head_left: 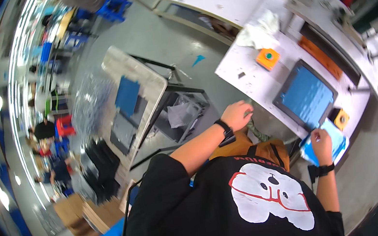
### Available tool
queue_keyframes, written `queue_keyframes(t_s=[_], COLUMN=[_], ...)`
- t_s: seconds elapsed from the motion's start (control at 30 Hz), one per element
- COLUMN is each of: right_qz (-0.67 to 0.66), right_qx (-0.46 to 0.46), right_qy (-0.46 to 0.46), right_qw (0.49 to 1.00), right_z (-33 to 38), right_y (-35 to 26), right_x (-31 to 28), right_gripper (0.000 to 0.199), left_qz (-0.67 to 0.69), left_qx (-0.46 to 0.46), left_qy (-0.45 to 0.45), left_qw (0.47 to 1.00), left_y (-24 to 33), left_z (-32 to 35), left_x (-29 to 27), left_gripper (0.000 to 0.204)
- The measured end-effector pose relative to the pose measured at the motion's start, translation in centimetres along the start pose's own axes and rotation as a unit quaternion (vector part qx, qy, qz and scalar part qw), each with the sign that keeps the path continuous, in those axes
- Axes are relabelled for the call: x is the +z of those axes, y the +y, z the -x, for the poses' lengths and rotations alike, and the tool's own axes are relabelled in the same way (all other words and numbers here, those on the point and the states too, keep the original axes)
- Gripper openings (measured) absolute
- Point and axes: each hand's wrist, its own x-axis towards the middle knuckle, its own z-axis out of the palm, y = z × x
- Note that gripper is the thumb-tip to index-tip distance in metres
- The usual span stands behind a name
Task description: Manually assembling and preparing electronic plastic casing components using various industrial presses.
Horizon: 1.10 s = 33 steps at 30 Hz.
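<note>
My right hand (321,145) is closed, its fingertips pressed together at the near corner of a dark-framed flat panel (285,95) on the white worktable. Blue film with a ragged pale edge (305,95) covers most of the panel. Beneath that hand lie blue-and-white sheets (339,139) at the table's edge; whatever the fingers pinch is too small to make out. My left hand (237,116) hangs in front of me, apart from the table, with its fingers curled together. What it holds, if anything, is hidden.
An orange box with a green button (268,59) and a second yellow-orange box (341,119) flank the panel. Behind it stands a press-like machine with a long bar (330,50). A white cloth (259,32) lies nearby. To the left, a cart (142,83) carries a blue sheet (127,96).
</note>
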Motion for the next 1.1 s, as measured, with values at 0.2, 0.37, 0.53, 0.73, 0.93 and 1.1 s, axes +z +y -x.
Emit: queue_keyframes(t_s=[0.2, 0.37, 0.53, 0.73, 0.93, 1.1], right_qz=[-0.111, -0.085, -0.052, -0.073, -0.046, -0.017], right_qx=[-0.102, -0.170, -0.162, -0.161, -0.223, -0.250], right_qy=[-0.129, -0.171, -0.228, -0.327, -0.386, -0.361], right_qw=[0.980, 0.967, 0.959, 0.928, 0.894, 0.898], right_z=[-1.3, -3.9, -5.1, -4.4, -4.2, -4.4], right_y=[-6.7, -13.1, -22.3, -34.3, -42.0, -41.9], right_x=[3.6, 6.4, 11.9, 21.0, 24.4, 25.5], right_gripper=[0.011, 0.012, 0.015, 0.017, 0.018, 0.018], left_qz=[0.015, 0.058, 0.076, -0.121, -0.086, -0.099], left_qx=[-0.306, -0.460, -0.517, -0.494, -0.465, -0.403], left_qy=[0.200, 0.417, 0.558, 0.513, 0.469, 0.481], left_qw=[0.931, 0.782, 0.645, 0.691, 0.746, 0.773], left_y=[-12.0, -19.3, -27.4, -29.7, -32.4, -33.9], left_z=[16.2, 25.1, 30.9, 32.9, 35.8, 36.9], left_x=[-0.6, -4.3, -9.5, -17.5, -18.6, -19.2], left_gripper=[0.018, 0.026, 0.030, 0.033, 0.019, 0.013])
